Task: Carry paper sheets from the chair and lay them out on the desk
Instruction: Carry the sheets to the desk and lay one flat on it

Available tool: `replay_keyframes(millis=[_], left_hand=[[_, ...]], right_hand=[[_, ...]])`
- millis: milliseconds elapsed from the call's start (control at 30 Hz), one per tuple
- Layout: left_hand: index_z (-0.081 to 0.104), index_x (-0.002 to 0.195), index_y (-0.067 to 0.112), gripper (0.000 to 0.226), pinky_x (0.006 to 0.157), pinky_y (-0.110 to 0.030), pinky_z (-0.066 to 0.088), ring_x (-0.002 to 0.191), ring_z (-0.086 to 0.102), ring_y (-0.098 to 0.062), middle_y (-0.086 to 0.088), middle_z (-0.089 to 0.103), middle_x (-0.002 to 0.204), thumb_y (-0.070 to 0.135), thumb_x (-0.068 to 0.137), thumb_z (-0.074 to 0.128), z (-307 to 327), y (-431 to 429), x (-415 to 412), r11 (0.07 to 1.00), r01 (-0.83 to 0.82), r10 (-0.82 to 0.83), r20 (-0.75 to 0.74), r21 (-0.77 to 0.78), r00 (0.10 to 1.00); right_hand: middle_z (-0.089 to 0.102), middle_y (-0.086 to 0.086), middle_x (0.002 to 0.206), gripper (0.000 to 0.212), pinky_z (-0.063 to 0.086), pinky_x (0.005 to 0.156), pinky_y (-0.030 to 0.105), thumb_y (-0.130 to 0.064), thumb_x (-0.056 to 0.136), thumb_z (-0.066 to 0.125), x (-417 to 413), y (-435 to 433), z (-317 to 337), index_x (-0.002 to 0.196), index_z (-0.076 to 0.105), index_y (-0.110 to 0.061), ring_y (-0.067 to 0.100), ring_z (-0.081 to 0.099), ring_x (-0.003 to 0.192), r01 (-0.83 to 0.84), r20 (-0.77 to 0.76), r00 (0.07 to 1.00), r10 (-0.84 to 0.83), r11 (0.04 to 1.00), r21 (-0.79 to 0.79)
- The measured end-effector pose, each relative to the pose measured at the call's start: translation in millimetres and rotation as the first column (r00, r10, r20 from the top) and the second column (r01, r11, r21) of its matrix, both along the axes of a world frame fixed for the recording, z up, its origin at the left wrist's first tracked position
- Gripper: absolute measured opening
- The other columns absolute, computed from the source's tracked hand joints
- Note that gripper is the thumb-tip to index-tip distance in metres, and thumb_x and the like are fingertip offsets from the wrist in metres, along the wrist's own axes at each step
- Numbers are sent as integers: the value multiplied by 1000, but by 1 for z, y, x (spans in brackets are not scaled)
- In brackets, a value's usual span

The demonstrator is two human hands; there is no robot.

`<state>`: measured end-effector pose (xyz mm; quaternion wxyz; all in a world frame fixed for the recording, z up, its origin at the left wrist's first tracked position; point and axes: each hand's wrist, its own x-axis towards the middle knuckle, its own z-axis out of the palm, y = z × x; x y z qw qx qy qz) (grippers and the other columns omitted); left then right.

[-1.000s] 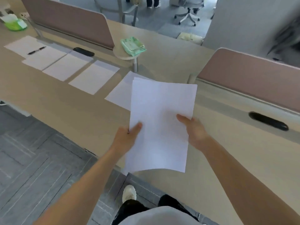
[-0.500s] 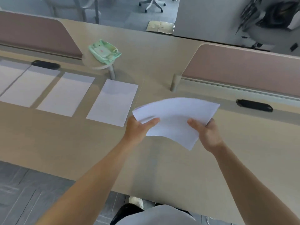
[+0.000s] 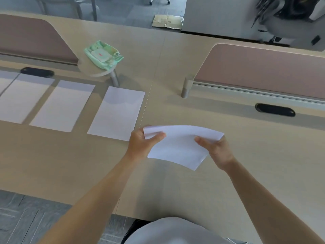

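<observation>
Paper stack (image 3: 177, 147) bowed between left hand (image 3: 142, 143), right hand (image 3: 217, 150).

Soft even daylight — faint shadows on the desk (image 3: 228, 182); motion-blurred, curved edges

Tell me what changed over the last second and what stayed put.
The paper stack went from upright in front of the person to tipped nearly flat, lowered over the desk just right of the nearest laid sheet. The left hand and right hand kept their grip on its edges; nothing was released. That sheet and the green wipes pack stayed in place.
</observation>
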<state>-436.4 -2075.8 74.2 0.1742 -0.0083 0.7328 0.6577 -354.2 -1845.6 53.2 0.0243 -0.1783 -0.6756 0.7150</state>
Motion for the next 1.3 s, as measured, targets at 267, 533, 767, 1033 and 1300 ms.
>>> replay_keyframes(millis=[267, 533, 767, 1033, 1300], left_hand=[[76, 81, 18, 10, 72, -25, 50, 80, 70, -11, 6, 76, 80, 18, 76, 85, 5, 1, 6, 1000, -19, 20, -46, 9, 999], [79, 86, 31, 22, 75, -39, 55, 87, 71, -16, 9, 77, 91, 36, 66, 86, -3, -7, 7, 992, 116, -115, 18, -42, 993], [78, 68, 28, 13, 66, -31, 47, 68, 62, -19, 2, 71, 74, 30, 80, 82, 4, -4, 3, 983, 157, -158, 5, -99, 987], [73, 71, 13, 25, 57, -26, 40, 60, 51, -17, 1, 59, 64, 34, 78, 84, 24, 11, -58, 980, 145, -145, 7, -135, 989], [77, 97, 12, 49, 96, -49, 54, 100, 72, -31, -14, 74, 107, 46, 64, 88, 6, 47, -133, 968, 194, -164, 185, -158, 969]], right_hand=[[70, 27, 105, 53, 52, 81, 53, -40, 64, 88, 3, -11, 1, 98, 74, -2, 44, 67, 97, 71, -41, 996, -74, 995, -74], [74, 15, 104, 28, 54, 80, 46, -22, 72, 79, 13, -11, 2, 97, 76, -11, 32, 71, 96, 7, -23, 1000, -9, 998, -63], [75, 14, 103, 26, 56, 81, 46, -20, 74, 77, 16, -6, 7, 97, 75, -9, 33, 71, 96, 16, -27, 999, -16, 1000, -8], [69, 15, 120, 57, 56, 91, 45, -56, 77, 74, 5, 28, 6, 116, 72, -14, 33, 67, 109, -37, -35, 999, 33, 993, -115], [74, 10, 99, 29, 56, 86, 49, -28, 103, 51, -46, 26, -43, 101, 72, -7, 28, 71, 91, 130, 164, 979, -118, 989, -65]])
